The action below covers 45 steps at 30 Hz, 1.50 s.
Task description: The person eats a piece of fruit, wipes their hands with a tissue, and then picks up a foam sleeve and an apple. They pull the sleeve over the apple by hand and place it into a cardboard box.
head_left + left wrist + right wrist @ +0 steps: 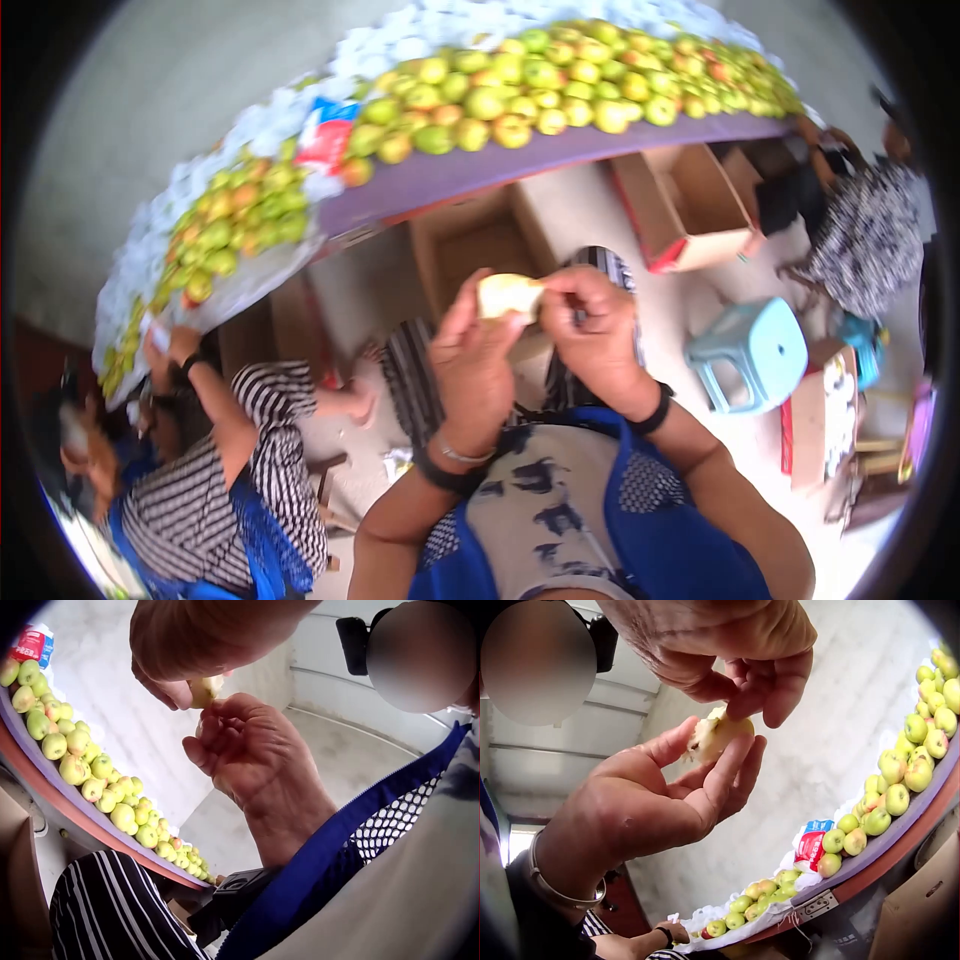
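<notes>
A partly eaten apple (508, 297) is held up in front of the person's chest. Pale flesh and a dark spot near the core show on the apple (718, 741) in the right wrist view, with yellow-green skin on its far side. The left hand (474, 365) grips it between thumb and fingers; a silver bracelet circles that wrist. At the apple's other side, the right hand (600, 325) pinches its edge with thumb and forefinger, the other fingers curled in. In the left wrist view the left hand (217, 637) covers much of the apple.
A long table with a purple edge (450, 180) bears many apples (510, 130) and a red-and-blue packet (326, 135). Cardboard boxes (630, 200) stand below. A blue stool (765, 350) is at right. Another person in stripes (190, 500) sits at left; one more is at far right.
</notes>
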Available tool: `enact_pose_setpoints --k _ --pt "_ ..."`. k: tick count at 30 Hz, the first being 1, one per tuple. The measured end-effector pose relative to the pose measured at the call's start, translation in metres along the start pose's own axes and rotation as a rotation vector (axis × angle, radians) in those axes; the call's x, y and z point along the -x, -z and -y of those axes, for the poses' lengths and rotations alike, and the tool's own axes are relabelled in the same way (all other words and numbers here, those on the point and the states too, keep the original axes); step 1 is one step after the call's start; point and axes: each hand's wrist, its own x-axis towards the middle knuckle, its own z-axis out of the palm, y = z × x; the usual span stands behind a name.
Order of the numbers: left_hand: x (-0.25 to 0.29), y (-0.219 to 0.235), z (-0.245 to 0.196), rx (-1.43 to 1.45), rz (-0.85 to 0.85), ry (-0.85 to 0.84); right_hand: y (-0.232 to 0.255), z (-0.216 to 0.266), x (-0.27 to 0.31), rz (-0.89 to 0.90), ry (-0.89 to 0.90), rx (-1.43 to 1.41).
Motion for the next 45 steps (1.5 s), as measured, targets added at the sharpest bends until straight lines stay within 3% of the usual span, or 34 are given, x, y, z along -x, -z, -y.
enact_pose_setpoints --k 4,10,13,19,23,26,32,34,38,42,45 --pt "-0.001 0.000 0.005 -0.035 0.047 0.007 0.008 0.004 -0.005 0.002 -0.065 0.079" --pt "-0.003 0.001 0.013 -0.073 0.072 0.024 0.013 -0.010 -0.006 -0.002 0.005 0.100" --pt "-0.007 0.000 0.012 -0.104 0.100 0.043 0.014 -0.007 -0.008 0.012 -0.101 0.080" --pt "-0.014 0.003 0.010 0.061 0.206 0.144 0.023 0.000 -0.014 0.134 -0.502 -0.460" --pt "-0.018 0.008 0.012 0.316 0.319 0.213 0.033 0.001 -0.018 0.150 -0.611 -0.674" --pt "-0.019 0.011 0.008 0.338 0.338 0.192 0.041 -0.005 -0.022 0.084 -0.631 -0.794" --pt "-0.019 0.009 -0.013 0.263 0.392 0.075 0.051 -0.025 -0.021 -0.018 -0.619 -0.907" --pt "-0.017 0.006 -0.022 0.216 0.447 -0.033 0.050 -0.025 -0.019 -0.017 -0.648 -0.890" --pt "0.004 -0.014 -0.065 0.169 0.473 -0.110 0.046 -0.023 -0.017 0.020 -0.694 -0.865" --pt "0.030 -0.020 -0.115 0.243 0.840 -0.134 0.038 -0.028 -0.013 0.079 -0.722 -0.824" --pt "0.046 -0.048 -0.115 0.311 0.726 -0.428 0.032 -0.029 -0.011 0.128 -0.740 -0.809"
